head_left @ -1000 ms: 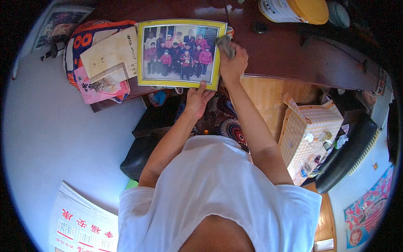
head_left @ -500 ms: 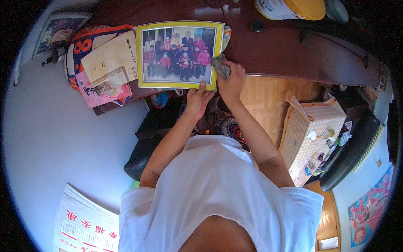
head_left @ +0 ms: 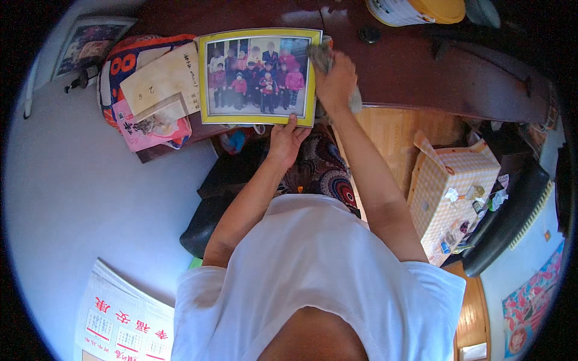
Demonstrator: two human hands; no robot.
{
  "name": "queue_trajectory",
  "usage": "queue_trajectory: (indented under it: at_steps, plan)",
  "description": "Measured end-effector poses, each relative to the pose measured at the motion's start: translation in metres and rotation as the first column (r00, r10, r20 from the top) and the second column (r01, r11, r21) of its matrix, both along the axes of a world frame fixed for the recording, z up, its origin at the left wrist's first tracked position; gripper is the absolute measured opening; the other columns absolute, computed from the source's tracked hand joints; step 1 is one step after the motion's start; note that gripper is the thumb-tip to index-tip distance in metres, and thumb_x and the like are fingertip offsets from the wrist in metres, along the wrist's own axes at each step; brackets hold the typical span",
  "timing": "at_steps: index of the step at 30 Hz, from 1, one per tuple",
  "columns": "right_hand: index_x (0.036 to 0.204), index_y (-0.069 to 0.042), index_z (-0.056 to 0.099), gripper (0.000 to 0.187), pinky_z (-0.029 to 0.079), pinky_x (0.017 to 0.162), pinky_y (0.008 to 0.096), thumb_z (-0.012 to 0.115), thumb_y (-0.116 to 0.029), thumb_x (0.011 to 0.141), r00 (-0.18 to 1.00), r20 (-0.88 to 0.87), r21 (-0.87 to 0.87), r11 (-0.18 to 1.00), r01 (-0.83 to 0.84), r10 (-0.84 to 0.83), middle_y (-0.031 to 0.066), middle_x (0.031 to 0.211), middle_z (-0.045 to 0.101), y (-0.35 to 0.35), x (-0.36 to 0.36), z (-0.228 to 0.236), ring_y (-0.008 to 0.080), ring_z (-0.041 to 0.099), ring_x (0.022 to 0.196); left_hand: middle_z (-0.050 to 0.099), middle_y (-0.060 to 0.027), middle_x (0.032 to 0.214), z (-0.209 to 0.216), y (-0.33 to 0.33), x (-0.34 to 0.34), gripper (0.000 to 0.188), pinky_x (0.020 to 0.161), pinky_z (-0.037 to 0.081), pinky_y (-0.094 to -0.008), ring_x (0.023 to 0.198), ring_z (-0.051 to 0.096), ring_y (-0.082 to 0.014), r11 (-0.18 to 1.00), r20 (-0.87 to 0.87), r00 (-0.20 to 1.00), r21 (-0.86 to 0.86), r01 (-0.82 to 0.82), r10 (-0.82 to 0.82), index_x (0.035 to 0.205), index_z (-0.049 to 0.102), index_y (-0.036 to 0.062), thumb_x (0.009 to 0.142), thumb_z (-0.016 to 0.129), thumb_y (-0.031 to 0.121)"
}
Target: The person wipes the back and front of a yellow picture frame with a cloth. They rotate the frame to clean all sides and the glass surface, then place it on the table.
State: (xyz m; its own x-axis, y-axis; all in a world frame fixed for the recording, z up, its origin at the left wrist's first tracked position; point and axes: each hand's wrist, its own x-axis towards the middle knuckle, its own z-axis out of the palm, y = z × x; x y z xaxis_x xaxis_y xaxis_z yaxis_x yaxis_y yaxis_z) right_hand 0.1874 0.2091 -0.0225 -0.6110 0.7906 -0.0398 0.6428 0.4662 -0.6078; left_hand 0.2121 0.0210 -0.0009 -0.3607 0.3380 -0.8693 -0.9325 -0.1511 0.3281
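While the left hand (head_left: pixel 285 142) gripped the framed photo (head_left: pixel 256 75) by its lower border near the right corner — thumb over the front — the right hand (head_left: pixel 338 83) was closed around a grey cloth (head_left: pixel 321 58) at the right border, toward the upper corner. In the head view, the framed photo faced up, overlapping the near edge of the table (head_left: pixel 409 78); whether it rested there could not be told. Just left of it, cream papers (head_left: pixel 153 84) and a pink packet (head_left: pixel 135 131) lay over orange-and-navy fabric (head_left: pixel 120 72). On the table's right part were a small black disc (head_left: pixel 368 34) and, farther off, a yellow-lidded tub (head_left: pixel 409 12). A second frame (head_left: pixel 90 42) leaned at far left — beyond the fabric. At lower right, checked cloth (head_left: pixel 448 186) bore small items.
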Motion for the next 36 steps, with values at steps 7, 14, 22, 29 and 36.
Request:
queue_trajectory:
  at_steps: [7,14,22,29,36]
  plan:
    - [0.115,-0.01,0.063,0.042,0.043,0.091,0.0506,0.079,-0.027,0.08,0.994,0.039,-0.166,0.982,-0.094,0.101,0.0154,0.11,0.062,-0.034,0.054,0.017,0.0388,0.056,0.111,0.065,-0.0082,0.121,-0.003,-0.003,0.003,0.037,0.099,0.053,-0.0427,0.112,0.065,-0.025,0.998,-0.017,1.0,0.058,-0.019,0.02,0.132,0.053,0.0049,0.102,0.063,0.025]
    - [0.116,-0.015,0.065,0.04,0.046,0.091,0.0502,0.079,-0.028,0.081,0.996,0.051,0.114,0.991,-0.075,0.07,0.0147,0.111,0.063,0.037,-0.041,-0.005,0.039,0.057,0.111,0.066,-0.007,0.12,0.004,-0.002,0.0,0.036,0.1,0.053,-0.0422,0.111,0.065,-0.024,0.997,-0.016,1.0,0.074,0.009,-0.008,0.128,0.055,0.0062,0.1,0.066,0.027]
    - [0.116,-0.017,0.065,0.039,0.044,0.091,0.0514,0.077,-0.019,0.079,0.996,-0.025,-0.016,0.997,-0.08,0.08,0.0163,0.111,0.06,-0.008,0.002,0.004,0.0399,0.056,0.11,0.067,-0.0066,0.117,0.003,0.003,0.001,0.037,0.098,0.054,-0.0433,0.109,0.066,-0.0237,0.999,-0.017,0.999,0.005,-0.036,0.036,0.126,0.056,0.0053,0.099,0.068,0.028]
    - [0.115,-0.02,0.066,0.042,0.044,0.088,0.0525,0.08,-0.02,0.076,0.99,-0.087,-0.017,0.993,-0.115,0.113,0.0171,0.108,0.058,0.013,-0.003,-0.012,0.0406,0.055,0.109,0.067,-0.0076,0.116,0.003,-0.001,0.004,0.035,0.099,0.053,-0.0445,0.109,0.066,-0.0244,0.998,-0.029,0.999,0.052,-0.028,0.03,0.126,0.056,0.0043,0.1,0.067,0.026]
    - [0.116,-0.014,0.067,0.04,0.048,0.092,0.0472,0.077,-0.015,0.077,0.952,0.01,0.094,0.948,-0.304,0.305,0.0162,0.109,0.061,0.063,-0.062,-0.003,0.0391,0.057,0.11,0.066,-0.0091,0.12,0.002,-0.006,0.003,0.031,0.101,0.052,-0.0461,0.113,0.065,-0.0256,0.999,-0.036,0.999,0.028,0.018,-0.017,0.127,0.056,0.0053,0.103,0.062,0.024]
